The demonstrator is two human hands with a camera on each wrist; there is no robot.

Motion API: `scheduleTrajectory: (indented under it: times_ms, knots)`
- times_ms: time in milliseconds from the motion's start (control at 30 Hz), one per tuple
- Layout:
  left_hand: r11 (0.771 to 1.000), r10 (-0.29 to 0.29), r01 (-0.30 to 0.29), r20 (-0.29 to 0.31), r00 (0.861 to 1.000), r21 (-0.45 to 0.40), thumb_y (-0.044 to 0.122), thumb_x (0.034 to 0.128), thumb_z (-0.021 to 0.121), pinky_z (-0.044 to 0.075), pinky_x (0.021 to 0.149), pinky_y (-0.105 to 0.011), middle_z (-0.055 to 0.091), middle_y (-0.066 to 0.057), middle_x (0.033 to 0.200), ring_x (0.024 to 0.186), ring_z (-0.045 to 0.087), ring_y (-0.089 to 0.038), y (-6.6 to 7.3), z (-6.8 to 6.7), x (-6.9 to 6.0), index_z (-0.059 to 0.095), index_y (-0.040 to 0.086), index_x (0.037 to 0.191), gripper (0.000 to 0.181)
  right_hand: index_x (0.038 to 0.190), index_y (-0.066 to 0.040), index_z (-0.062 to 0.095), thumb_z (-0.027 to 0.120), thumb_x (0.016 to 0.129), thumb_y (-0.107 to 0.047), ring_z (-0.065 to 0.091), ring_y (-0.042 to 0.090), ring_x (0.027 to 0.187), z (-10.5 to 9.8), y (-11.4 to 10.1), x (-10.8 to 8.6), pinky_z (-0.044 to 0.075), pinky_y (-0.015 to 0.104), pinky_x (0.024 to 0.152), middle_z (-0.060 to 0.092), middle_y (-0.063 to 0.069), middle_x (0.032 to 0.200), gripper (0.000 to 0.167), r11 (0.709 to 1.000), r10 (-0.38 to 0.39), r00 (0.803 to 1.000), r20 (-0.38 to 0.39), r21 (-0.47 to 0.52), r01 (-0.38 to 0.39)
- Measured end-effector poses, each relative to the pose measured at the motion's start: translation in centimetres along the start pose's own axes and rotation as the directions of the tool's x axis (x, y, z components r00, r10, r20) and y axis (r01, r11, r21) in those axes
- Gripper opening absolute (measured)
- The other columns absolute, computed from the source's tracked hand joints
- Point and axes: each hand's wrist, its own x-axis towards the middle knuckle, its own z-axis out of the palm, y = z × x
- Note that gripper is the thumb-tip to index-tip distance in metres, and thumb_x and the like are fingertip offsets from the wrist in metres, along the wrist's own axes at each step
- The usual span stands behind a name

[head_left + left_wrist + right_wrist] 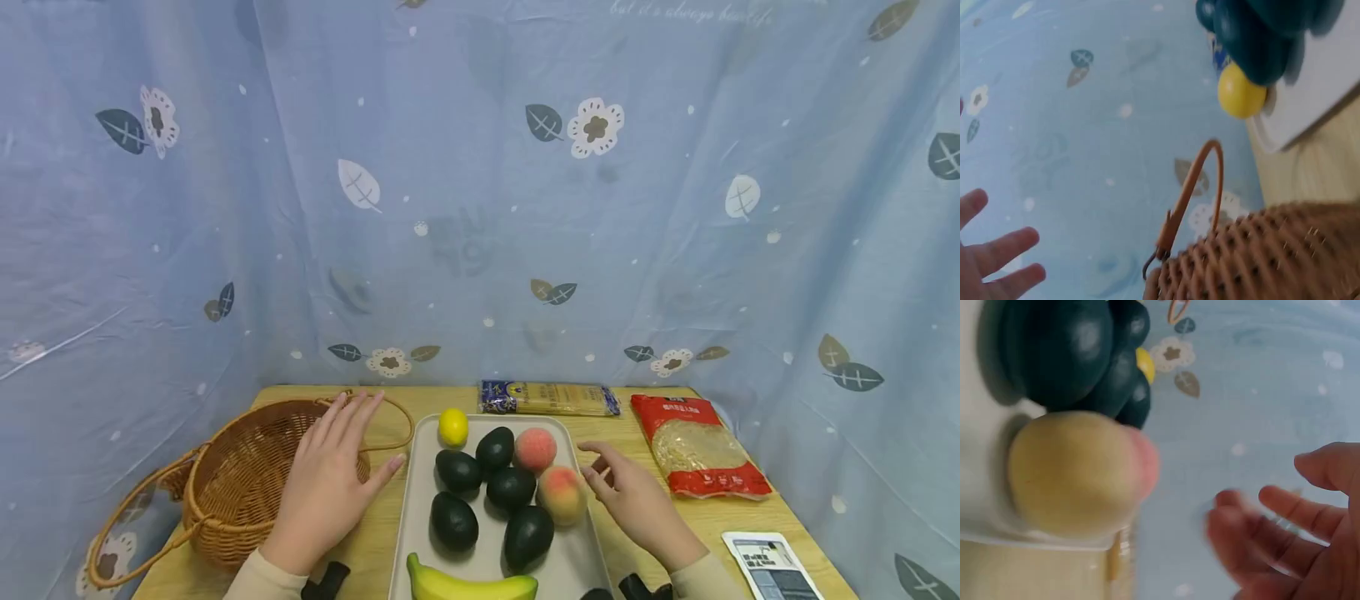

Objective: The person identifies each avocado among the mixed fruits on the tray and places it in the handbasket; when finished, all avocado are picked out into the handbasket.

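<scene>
My left hand (pixel 330 475) is raised beside the wicker basket (pixel 247 467), fingers spread, holding nothing. In the left wrist view its fingertips (pixel 1019 240) are apart from the basket. My right hand (pixel 633 500) hovers at the right edge of the light tray (pixel 487 525), fingers loosely bent around nothing. On the tray lie several dark avocados (pixel 453 522), a yellow lemon (pixel 453 427), a pink peach (pixel 536 450), a yellow-red peach (pixel 562 495) and a banana (pixel 472 583). The yellow-red peach is nearest my right hand, with a gap between them in the right wrist view.
Behind the tray lies a long packet of noodles (pixel 551 398). A red bag (pixel 697 446) with pale contents is at the right, and a white printed card (pixel 771 567) lies nearer. The basket's handle (pixel 135 533) sticks out left. A blue floral curtain (pixel 480 208) surrounds the wooden table (pixel 382 500).
</scene>
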Motion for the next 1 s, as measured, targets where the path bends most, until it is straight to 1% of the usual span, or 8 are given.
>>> scheduleTrajectory:
  times_ms: [67,167,333,467,600,733,900,1000]
  knots:
    - [0.999,0.006,-0.008,-0.046,0.999,-0.046,0.041,0.0911,0.082,0.033,0.111,-0.067,0.052,-0.015,0.153,0.144,0.042,-0.041,0.6,0.3,-0.2,0.047,0.013,0.156,0.079,0.133,-0.011,0.064,0.065,0.106,-0.018,0.061,0.015,0.068,0.1,1.5,0.1,0.051,0.032,0.061,0.064,0.003,0.087,0.028,0.996,0.038,0.999,0.005,0.084,-0.038]
    - [0.992,-0.005,-0.001,-0.048,0.999,-0.123,0.036,0.0924,0.082,0.044,0.103,-0.063,0.062,-0.01,0.142,0.129,0.058,-0.034,1.6,0.9,-0.5,0.055,0.013,0.148,0.066,0.127,-0.008,0.065,0.064,0.105,-0.009,0.058,0.016,0.063,0.5,4.0,0.1,0.048,0.031,0.056,0.061,0.006,0.081,0.023,0.982,0.069,0.997,0.019,0.178,-0.071]
    - [0.971,-0.053,0.067,0.067,0.996,-0.231,0.03,0.0935,0.082,0.054,0.086,-0.049,0.068,0.001,0.126,0.108,0.066,-0.018,3.0,2.6,-0.5,0.061,0.021,0.143,0.054,0.134,-0.001,0.06,0.058,0.108,-0.01,0.062,0.024,0.069,1.7,7.5,1.9,0.046,0.031,0.053,0.062,0.012,0.089,0.028,0.945,0.062,0.995,0.074,0.317,-0.082]
    - [0.959,-0.005,0.054,0.176,0.984,-0.278,0.028,0.095,0.08,0.055,0.085,-0.044,0.065,0.004,0.124,0.107,0.064,-0.016,3.9,5.1,-0.5,0.064,0.026,0.139,0.047,0.136,0.003,0.059,0.055,0.109,-0.011,0.063,0.025,0.075,3.0,9.3,4.3,0.049,0.03,0.058,0.064,0.014,0.095,0.031,0.91,0.072,0.994,0.077,0.403,-0.097]
    - [0.965,0.097,-0.016,0.301,0.948,-0.263,0.034,0.0973,0.077,0.052,0.094,-0.053,0.06,-0.003,0.134,0.118,0.061,-0.026,4.2,8.1,-0.6,0.063,0.03,0.142,0.047,0.129,0.003,0.064,0.058,0.108,-0.012,0.06,0.02,0.073,4.4,10.3,6.2,0.046,0.029,0.06,0.063,0.012,0.088,0.026,0.906,0.089,0.996,0.027,0.414,-0.092]
    - [0.978,0.117,-0.037,0.389,0.914,-0.207,0.041,0.0962,0.077,0.049,0.097,-0.061,0.054,-0.012,0.146,0.129,0.057,-0.037,3.7,10.6,-1.2,0.058,0.033,0.148,0.055,0.125,0.001,0.068,0.06,0.108,-0.014,0.056,0.019,0.071,5.8,11.1,7.1,0.043,0.028,0.062,0.061,0.011,0.083,0.024,0.901,0.079,0.997,-0.006,0.428,-0.069]
    - [0.983,0.079,0.0,0.416,0.906,-0.185,0.047,0.0937,0.078,0.053,0.091,-0.06,0.05,-0.013,0.15,0.124,0.061,-0.038,3.2,12.2,-1.9,0.057,0.034,0.147,0.059,0.121,-0.005,0.072,0.064,0.106,-0.012,0.055,0.015,0.075,7.1,12.2,7.4,0.045,0.027,0.069,0.061,0.006,0.084,0.019,0.916,0.037,0.998,-0.04,0.401,-0.018]
    - [0.981,0.071,0.015,0.426,0.902,-0.195,0.049,0.0933,0.078,0.054,0.089,-0.06,0.046,-0.013,0.154,0.123,0.061,-0.04,3.2,12.4,-2.1,0.063,0.033,0.14,0.052,0.114,-0.01,0.076,0.067,0.103,-0.005,0.052,0.013,0.076,7.6,12.6,7.4,0.043,0.027,0.07,0.06,0.001,0.084,0.016,0.952,-0.023,0.998,-0.051,0.305,0.038]
